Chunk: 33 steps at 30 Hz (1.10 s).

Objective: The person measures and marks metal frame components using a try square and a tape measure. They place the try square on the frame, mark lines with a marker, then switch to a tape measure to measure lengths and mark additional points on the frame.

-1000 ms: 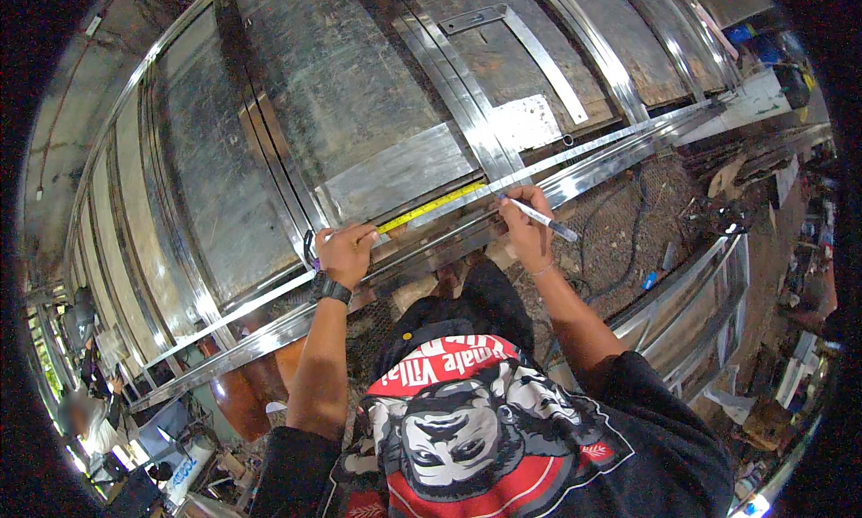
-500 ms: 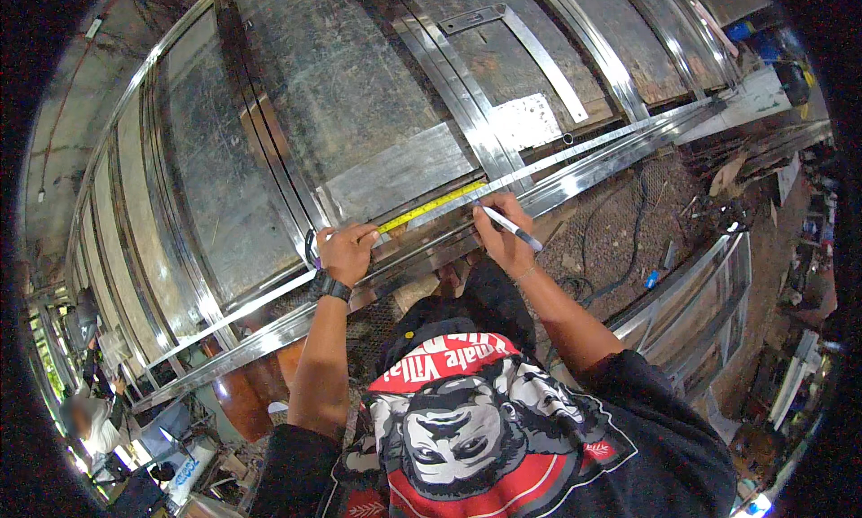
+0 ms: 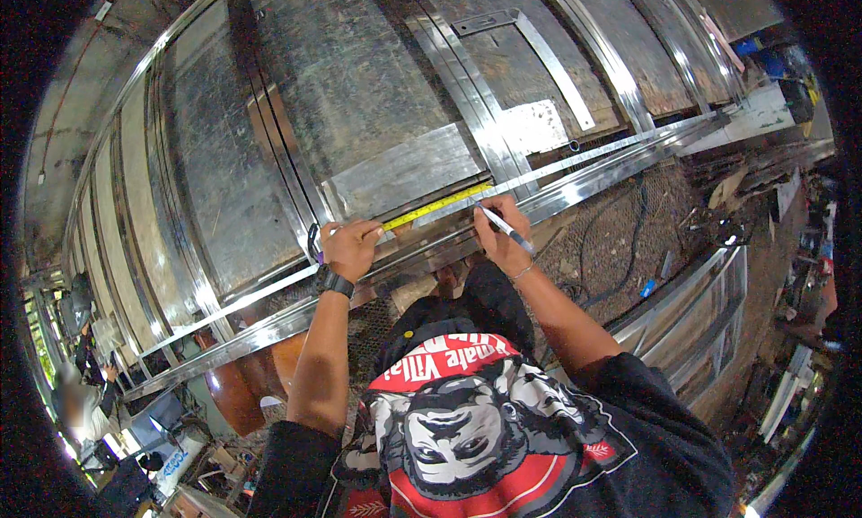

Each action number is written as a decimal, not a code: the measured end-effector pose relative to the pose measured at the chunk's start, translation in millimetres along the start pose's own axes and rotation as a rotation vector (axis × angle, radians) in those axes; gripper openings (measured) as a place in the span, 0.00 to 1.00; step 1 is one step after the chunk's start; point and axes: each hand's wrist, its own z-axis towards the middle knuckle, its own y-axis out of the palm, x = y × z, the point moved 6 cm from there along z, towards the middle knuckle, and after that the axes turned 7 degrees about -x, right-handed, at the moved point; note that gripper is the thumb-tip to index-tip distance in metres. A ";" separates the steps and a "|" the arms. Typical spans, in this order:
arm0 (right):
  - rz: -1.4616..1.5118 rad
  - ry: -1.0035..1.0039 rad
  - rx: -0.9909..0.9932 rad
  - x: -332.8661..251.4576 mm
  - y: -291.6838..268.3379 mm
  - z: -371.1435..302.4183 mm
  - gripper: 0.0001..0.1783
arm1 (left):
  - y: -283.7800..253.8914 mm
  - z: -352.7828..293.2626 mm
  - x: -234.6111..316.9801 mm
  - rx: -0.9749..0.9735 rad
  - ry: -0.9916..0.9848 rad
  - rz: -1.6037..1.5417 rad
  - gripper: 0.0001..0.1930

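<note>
My left hand [image 3: 348,249] is closed on one end of a yellow tape measure [image 3: 437,206], thumb and fingers pinched together. The blade runs out to the right along a shiny metal bar [image 3: 575,163] at the near edge of the workbench. A black strap loop shows by this hand; the tape's case cannot be made out. My right hand [image 3: 499,241] grips a white marker [image 3: 505,227] with a dark end, like a pen. Its point side is near the bar, just below the far end of the tape; whether it touches is unclear.
Metal profiles cross the large worn bench top [image 3: 346,87]. A steel square [image 3: 552,65] and a bright metal plate [image 3: 534,126] lie beyond my right hand. A metal-framed panel [image 3: 687,316] stands lower right. Another person [image 3: 81,406] is at the far left.
The view has shifted slightly, so the bench appears a little lower and to the right. Both hands keep their hold on the tape and marker; the marker is tilted slightly more upright.
</note>
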 end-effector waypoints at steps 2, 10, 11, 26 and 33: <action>0.042 0.035 -0.011 9.5 3.6 -2.7 0.08 | 0.0 0.8 -0.8 -0.024 -0.017 0.007 0.14; 0.036 0.000 -0.086 -9.3 16.8 -2.9 0.09 | 4.1 1.9 -3.3 -0.056 -0.058 0.032 0.13; 0.018 -0.025 -0.078 -9.4 18.9 -1.8 0.09 | 3.8 1.5 -3.0 -0.047 -0.059 0.027 0.13; 0.045 -0.068 -0.133 -19.3 37.3 -4.3 0.08 | 3.5 0.9 -0.9 -0.033 -0.058 0.035 0.13; 0.035 -0.050 -0.113 -23.8 37.9 -2.6 0.09 | 2.7 -0.1 0.3 -0.034 -0.063 0.019 0.13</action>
